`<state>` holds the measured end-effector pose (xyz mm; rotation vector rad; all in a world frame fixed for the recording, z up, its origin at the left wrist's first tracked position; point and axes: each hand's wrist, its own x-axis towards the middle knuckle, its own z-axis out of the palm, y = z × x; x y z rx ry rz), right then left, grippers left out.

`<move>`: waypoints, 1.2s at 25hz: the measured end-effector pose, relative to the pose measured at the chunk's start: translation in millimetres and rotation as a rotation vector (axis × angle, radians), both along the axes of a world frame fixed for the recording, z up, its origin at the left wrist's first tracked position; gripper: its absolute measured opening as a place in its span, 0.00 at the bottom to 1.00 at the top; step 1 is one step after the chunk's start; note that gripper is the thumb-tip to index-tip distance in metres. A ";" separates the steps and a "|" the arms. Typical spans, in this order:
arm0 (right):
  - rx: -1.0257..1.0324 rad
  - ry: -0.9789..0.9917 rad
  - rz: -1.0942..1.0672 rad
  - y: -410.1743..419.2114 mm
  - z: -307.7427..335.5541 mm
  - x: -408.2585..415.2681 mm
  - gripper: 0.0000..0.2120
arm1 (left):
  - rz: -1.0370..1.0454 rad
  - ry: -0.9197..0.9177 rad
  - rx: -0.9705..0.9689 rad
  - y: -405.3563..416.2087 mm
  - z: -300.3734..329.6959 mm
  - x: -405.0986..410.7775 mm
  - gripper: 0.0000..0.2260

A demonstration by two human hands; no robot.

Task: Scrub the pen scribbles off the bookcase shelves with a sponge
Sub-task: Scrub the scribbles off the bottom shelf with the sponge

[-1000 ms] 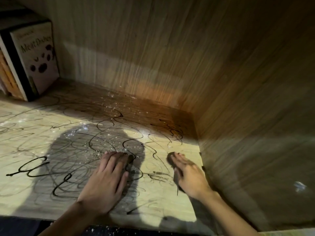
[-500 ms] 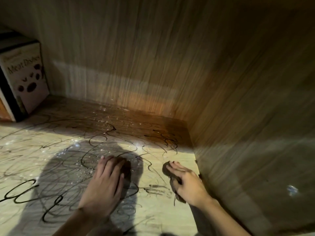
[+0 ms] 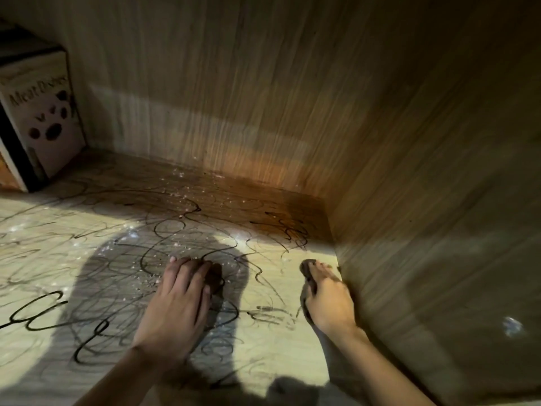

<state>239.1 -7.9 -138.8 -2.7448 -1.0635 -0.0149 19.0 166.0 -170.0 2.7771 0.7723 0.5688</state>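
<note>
The wooden shelf (image 3: 281,341) is covered in looping black pen scribbles (image 3: 44,315), with smeared marks (image 3: 269,315) between my hands. My right hand (image 3: 329,300) lies beside the right side wall and grips a dark sponge (image 3: 306,266), which shows under its fingers and along its thumb side. My left hand (image 3: 175,309) rests flat on the scribbles with its fingers straight. A dark patch (image 3: 216,278) sits by its fingertips; I cannot tell whether it is shadow or another pad. Shiny droplets (image 3: 175,197) speckle the shelf further back.
A book titled "Meat Dishes" (image 3: 44,118) stands at the back left against more books. The back panel (image 3: 234,98) and the right side wall (image 3: 439,230) close off the shelf. A large shadow (image 3: 96,288) covers the shelf left of centre.
My right hand has slid with the sponge a little closer to the right side wall. My left hand stays flat in about the same place. The view has shifted slightly.
</note>
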 end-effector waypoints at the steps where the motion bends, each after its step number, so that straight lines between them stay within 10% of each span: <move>1: -0.019 0.011 -0.067 0.2 0.9 7.6 0.21 | 0.006 0.018 -0.018 -0.4 0.4 -0.6 0.22; 30: -0.122 0.127 0.042 37.6 14.0 20.1 0.21 | 0.165 0.018 -0.049 21.1 -0.3 16.7 0.25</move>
